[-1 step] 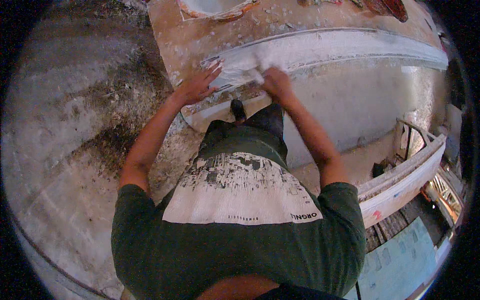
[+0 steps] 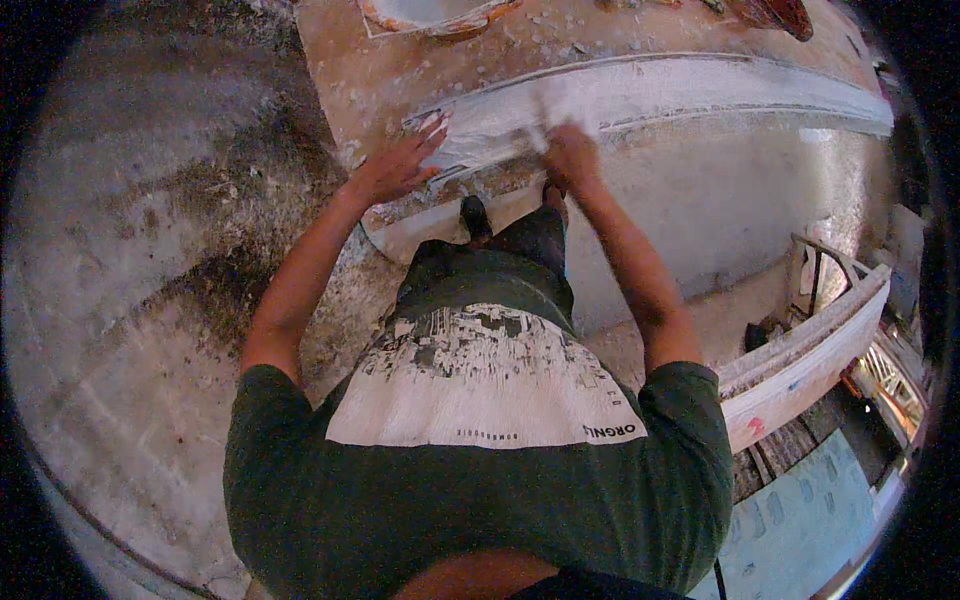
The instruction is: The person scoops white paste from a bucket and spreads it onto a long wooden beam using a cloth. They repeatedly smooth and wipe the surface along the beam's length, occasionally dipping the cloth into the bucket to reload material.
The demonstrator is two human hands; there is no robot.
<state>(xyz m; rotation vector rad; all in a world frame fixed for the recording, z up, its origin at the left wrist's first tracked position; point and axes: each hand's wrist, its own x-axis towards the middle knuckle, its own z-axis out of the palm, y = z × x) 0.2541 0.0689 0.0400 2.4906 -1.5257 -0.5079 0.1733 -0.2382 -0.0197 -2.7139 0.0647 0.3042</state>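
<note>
A long white plaster-like strip [image 2: 660, 88] stretches across the brown work surface, gently curved in this wide view. Close to its left end, my left hand [image 2: 400, 168] rests with fingers spread and whitish stuff on the fingertips; it grips nothing. My right hand [image 2: 573, 158] is closed at the strip's near edge, right of my left hand. From its fist a thin, pale, blade-like tool [image 2: 541, 125] sticks out over the white surface. Motion blurs the tool, so its exact kind cannot be told.
A round basin with an orange-stained rim [image 2: 480, 22] stands at the far side among white crumbs. A reddish-brown object [image 2: 790, 15] lies far right. Nearer on the right are a long white piece [image 2: 800, 400] and a light blue panel [image 2: 800, 510]. Stained floor [image 2: 150, 280] spreads left.
My right hand has shifted slightly right and up with the blade-like tool, which now points more upright. My left hand stays at nearly the same spot.
</note>
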